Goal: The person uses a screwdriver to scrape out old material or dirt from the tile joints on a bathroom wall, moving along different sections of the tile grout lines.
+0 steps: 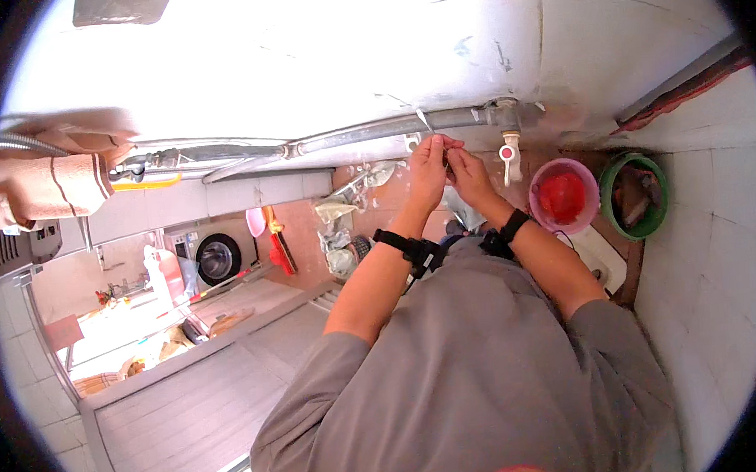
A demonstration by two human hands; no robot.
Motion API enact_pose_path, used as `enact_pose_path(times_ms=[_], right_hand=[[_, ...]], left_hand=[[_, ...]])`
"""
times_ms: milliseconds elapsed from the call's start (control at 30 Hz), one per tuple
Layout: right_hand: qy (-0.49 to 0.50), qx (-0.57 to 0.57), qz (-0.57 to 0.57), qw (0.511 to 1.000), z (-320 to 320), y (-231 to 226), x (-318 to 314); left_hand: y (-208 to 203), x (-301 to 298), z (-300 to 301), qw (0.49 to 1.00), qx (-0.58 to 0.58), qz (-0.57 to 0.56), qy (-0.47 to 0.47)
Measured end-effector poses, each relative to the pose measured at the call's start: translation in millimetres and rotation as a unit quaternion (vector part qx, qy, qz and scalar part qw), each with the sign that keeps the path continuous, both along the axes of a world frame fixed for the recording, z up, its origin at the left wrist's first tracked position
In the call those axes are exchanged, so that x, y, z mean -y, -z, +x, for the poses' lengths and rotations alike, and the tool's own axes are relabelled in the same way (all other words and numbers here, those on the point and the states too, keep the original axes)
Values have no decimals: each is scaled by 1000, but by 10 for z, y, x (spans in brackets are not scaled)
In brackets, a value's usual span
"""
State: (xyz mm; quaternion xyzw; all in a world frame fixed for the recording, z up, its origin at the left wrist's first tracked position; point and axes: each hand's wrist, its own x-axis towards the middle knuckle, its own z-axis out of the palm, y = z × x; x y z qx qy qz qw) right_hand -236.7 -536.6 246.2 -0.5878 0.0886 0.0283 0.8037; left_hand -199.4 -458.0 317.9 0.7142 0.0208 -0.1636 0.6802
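Observation:
My left hand (427,172) and my right hand (471,180) meet in front of the wall, just below a grey pipe (373,134). Both are closed, their fingertips pinched together. A small dark bit shows between them, too small to name. From the pipe a thin pale strip (424,120) comes down to the fingertips of the left hand; whether they grip it is hidden. Right of my hands, a white tap (511,154) with a red centre hangs from the pipe's end fitting.
A pink bucket (592,199) with something red inside and a green bucket (666,212) stand at right by the tiled wall. Crumpled bags (337,238) lie on the floor at left. Beyond the doorway are a washing machine (217,258) and a red broom (282,254). A towel (59,189) hangs far left.

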Motion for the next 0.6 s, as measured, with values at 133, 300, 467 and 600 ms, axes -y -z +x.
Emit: enact_pose_path(times_ms=[133, 300, 467, 600], right_hand=[[65, 29, -35, 997, 29, -50, -47], [93, 95, -174, 976, 146, -308, -4], [218, 126, -148, 956, 127, -369, -152], [202, 160, -97, 961, 213, -589, 43]], left_hand=[[-50, 25, 39, 999, 28, 44, 2], [-242, 20, 135, 980, 151, 125, 39], [-370, 47, 141, 948, 241, 183, 96], [-621, 248, 197, 980, 178, 17, 84]])
